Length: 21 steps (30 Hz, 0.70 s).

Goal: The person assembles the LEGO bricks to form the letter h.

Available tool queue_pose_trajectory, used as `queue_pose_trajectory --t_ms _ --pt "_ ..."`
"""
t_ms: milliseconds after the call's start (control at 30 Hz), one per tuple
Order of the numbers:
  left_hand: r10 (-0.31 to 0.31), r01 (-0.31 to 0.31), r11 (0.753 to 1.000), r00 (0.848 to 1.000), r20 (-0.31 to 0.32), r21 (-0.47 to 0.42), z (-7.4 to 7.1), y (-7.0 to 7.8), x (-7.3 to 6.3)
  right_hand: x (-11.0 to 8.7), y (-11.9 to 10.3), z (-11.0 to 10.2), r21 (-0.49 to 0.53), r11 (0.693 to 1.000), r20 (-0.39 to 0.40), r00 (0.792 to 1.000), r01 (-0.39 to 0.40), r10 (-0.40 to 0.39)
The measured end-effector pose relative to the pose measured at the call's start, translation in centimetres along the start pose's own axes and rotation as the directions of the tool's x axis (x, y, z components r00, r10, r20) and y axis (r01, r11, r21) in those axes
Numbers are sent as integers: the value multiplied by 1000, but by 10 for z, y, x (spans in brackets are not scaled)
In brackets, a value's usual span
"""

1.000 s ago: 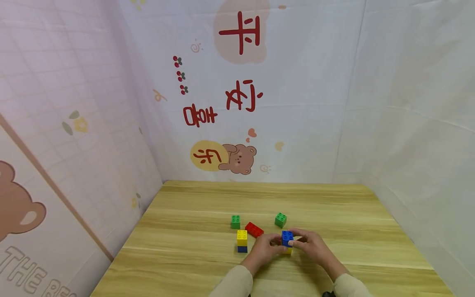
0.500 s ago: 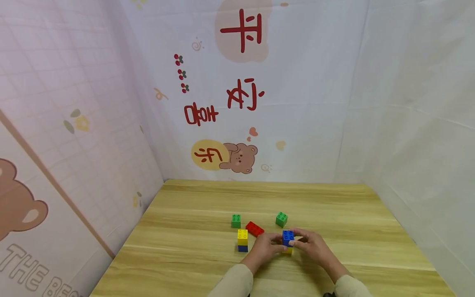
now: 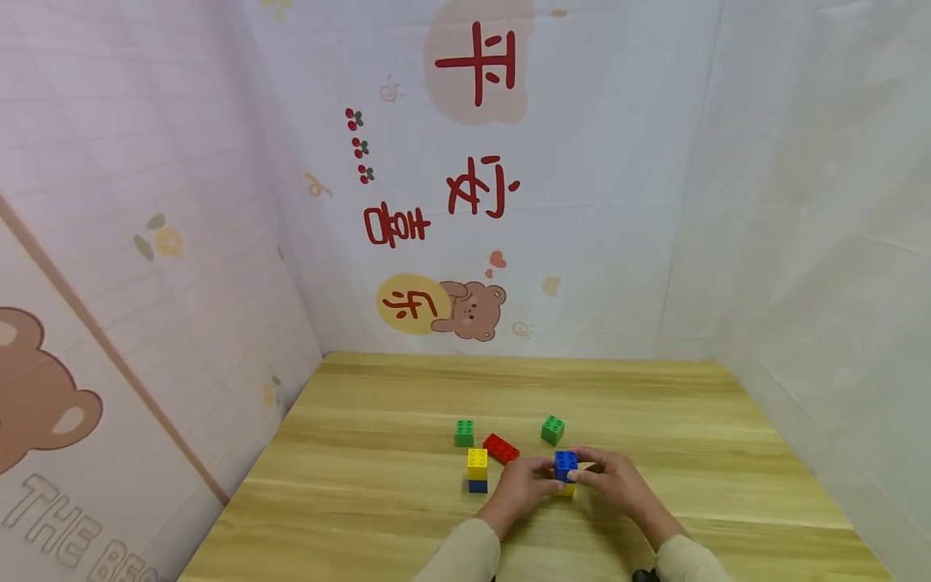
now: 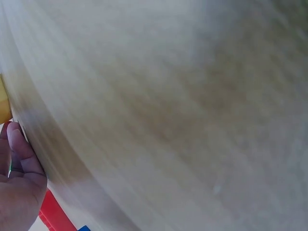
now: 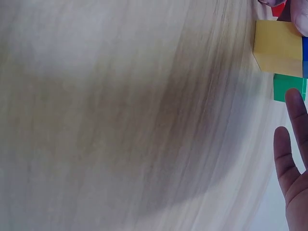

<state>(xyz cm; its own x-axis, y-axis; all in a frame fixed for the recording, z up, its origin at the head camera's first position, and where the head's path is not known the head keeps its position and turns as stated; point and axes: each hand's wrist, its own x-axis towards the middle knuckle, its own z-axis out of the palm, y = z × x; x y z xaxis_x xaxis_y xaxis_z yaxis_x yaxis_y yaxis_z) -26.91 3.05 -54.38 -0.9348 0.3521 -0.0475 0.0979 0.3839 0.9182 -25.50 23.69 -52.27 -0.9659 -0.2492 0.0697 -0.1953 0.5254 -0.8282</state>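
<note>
Between my two hands stands a stack, a blue brick (image 3: 566, 465) on a yellow brick (image 3: 566, 490), near the front right of the table. My left hand (image 3: 522, 491) pinches the stack from the left, its thumb by the seam of the two bricks. From the right, my right hand (image 3: 614, 483) holds it, thumb tip against the blue brick's front and fingers behind. In the right wrist view, the yellow underpart (image 5: 278, 45) sits beside the blue edge, and two right-hand fingers (image 5: 288, 154) extend apart from it. Fingers cover part of the stack's sides.
Left of the hands stands another stack, a yellow brick (image 3: 477, 458) on a dark blue one (image 3: 478, 486). A red brick (image 3: 501, 449) lies behind the left hand. Two green bricks (image 3: 464, 432) are farther back on the wooden table (image 3: 349, 453), one behind the held stack. Printed cloth walls surround it.
The head view has shifted slightly. Both hands keep their hold on the stack, and the bricks show no visible change.
</note>
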Motion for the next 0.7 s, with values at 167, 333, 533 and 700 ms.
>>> queue_pose_trajectory --t_ms 167,333,533,700 --pt "-16 16 1000 1000 -3 -13 0 2 -2 -2 -3 1 1 1000 -14 1000 -8 8" --pt "-14 14 1000 1000 -12 9 3 3 -3 -5 -5 3 21 998 -26 997 -66 66" --pt "-9 11 999 999 -33 51 3 4 -3 -5 -10 7 70 986 -72 985 -153 158" --pt "21 -17 997 999 -49 69 3 4 -5 -6 -13 11 111 981 -97 981 -158 169"
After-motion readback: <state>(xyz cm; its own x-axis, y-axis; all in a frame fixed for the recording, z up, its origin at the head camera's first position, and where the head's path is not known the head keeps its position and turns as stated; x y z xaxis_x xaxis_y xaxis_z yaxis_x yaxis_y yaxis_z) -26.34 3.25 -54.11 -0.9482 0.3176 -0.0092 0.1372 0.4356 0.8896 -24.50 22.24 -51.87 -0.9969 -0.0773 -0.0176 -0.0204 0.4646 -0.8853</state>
